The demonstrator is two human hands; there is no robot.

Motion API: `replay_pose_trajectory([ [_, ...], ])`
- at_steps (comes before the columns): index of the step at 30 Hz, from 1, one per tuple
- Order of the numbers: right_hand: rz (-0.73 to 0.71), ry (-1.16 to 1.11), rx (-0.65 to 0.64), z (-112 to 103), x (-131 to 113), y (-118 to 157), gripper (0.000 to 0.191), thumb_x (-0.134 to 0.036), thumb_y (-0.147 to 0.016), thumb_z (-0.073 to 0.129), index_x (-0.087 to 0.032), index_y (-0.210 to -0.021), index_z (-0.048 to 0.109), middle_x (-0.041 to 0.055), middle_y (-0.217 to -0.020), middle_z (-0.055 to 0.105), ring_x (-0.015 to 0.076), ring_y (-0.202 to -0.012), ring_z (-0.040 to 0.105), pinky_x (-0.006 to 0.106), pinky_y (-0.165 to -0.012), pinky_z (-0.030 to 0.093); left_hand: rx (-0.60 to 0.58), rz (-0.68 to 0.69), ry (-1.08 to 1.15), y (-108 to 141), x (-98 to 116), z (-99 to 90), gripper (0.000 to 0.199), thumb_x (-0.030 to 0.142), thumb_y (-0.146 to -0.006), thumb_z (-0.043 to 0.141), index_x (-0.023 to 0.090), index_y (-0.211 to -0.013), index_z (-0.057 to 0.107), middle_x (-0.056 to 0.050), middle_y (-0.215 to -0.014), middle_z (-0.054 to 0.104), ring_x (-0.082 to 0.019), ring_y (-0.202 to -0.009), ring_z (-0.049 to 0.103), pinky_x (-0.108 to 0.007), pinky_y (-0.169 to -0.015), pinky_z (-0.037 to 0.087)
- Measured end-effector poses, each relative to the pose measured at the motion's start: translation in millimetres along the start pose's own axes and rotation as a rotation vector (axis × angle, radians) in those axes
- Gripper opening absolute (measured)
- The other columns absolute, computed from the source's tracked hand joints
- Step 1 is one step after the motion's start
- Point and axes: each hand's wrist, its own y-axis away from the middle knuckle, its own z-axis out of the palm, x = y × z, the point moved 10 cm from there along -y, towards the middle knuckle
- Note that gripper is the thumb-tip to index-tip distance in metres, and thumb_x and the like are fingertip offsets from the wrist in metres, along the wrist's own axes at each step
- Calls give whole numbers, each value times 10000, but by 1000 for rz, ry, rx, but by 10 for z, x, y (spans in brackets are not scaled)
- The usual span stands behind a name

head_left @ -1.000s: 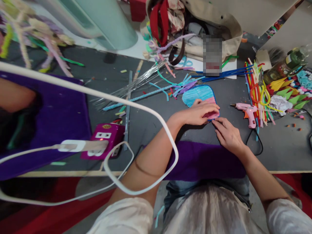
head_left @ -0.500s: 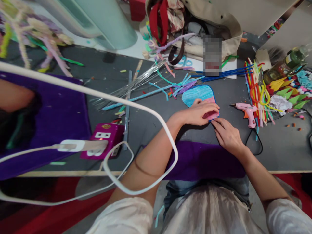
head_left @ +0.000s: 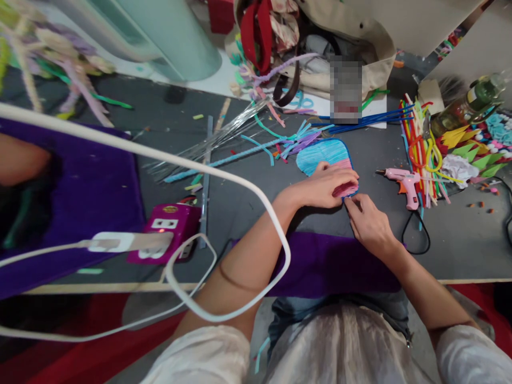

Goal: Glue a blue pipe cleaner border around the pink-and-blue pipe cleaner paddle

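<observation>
A flat blue-and-pink pipe-cleaner panel (head_left: 320, 157) with a dark blue border lies on the grey table. Across its pink part, my left hand (head_left: 328, 185) curves its fingers and grips it, hiding much of the lower half. My right hand (head_left: 368, 220) pinches the dark blue pipe cleaner (head_left: 344, 197) of the border at the lower corner. The fingertips of both hands nearly meet there. Right of the panel, a pink glue gun (head_left: 404, 184) lies on its side, its nozzle pointing left.
Several coloured pipe cleaners (head_left: 416, 144) and a glass bottle (head_left: 464, 109) are at right. Dark blue stems (head_left: 360, 124) and clear sticks (head_left: 228, 136) lie behind. A white cable (head_left: 240, 178) loops across the foreground from a purple power strip (head_left: 164, 229). Another person's arm (head_left: 20, 160) shows at left.
My right hand has shifted slightly at the lower corner, its fingers more bent. My left hand keeps its place on the panel. The whole view has drifted slightly.
</observation>
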Motion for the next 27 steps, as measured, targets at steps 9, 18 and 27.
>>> replay_pose_trajectory([
  [9,18,116,18,54,-47,-13,460,-142,-1035,418,-176,-1476,545,175,-1301,627,228,-1091,619,234,-684,556,19,9,-10,-9,5,4,369,248,-858,583,242,-1221,647,-97,-1436,655,-300,-1364,546,-480,-1096,324],
  [18,29,129,47,62,-57,-1,480,-106,-1011,422,-161,-1470,551,189,-1283,624,247,-1049,613,268,-654,566,-29,20,27,0,-29,16,397,269,-866,589,246,-1260,632,-99,-1478,626,-301,-1406,516,-488,-1136,275],
  [27,43,198,105,52,-127,11,479,-96,-1013,372,-170,-1443,569,192,-1234,645,225,-922,614,281,-577,478,-23,17,30,3,-45,22,381,305,-886,612,256,-1264,630,-101,-1492,616,-303,-1408,513,-484,-1152,263],
])
